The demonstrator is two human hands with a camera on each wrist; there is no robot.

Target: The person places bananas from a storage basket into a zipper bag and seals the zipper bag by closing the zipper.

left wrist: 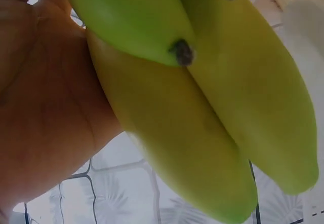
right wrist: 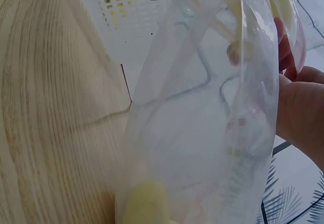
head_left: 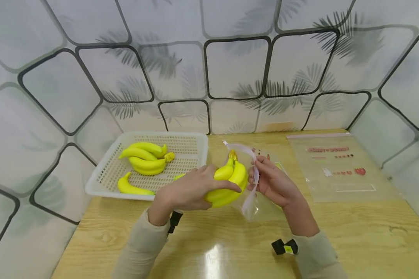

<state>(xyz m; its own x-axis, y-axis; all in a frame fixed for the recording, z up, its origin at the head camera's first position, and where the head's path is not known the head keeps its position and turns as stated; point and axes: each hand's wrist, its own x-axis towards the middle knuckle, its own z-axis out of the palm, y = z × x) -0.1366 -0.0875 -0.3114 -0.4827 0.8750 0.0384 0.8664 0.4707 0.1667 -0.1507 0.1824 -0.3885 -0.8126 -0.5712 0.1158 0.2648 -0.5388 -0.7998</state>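
Note:
My left hand (head_left: 192,188) grips a bunch of yellow bananas (head_left: 232,182), its stem end up, at the mouth of a clear zip bag (head_left: 263,211). Greenish, dark-tipped ends of this bunch (left wrist: 172,127) fill the left wrist view beside the palm (left wrist: 45,107). With thumb and fingers, my right hand (head_left: 277,184) pinches the bag's pale pink zip edge. Seen from the right wrist, the clear bag (right wrist: 202,102) hangs from the right hand (right wrist: 304,107), and something yellow (right wrist: 147,203) shows low in it. The bananas partly hide the opening.
A white perforated basket (head_left: 204,149) stands at the left, holding a banana bunch (head_left: 143,153) and a curved banana (head_left: 132,188). A second clear zip bag (head_left: 317,182), printed in red, lies flat on the wooden table (head_left: 209,240) at the right. A patterned wall covering (head_left: 237,69) encloses the back.

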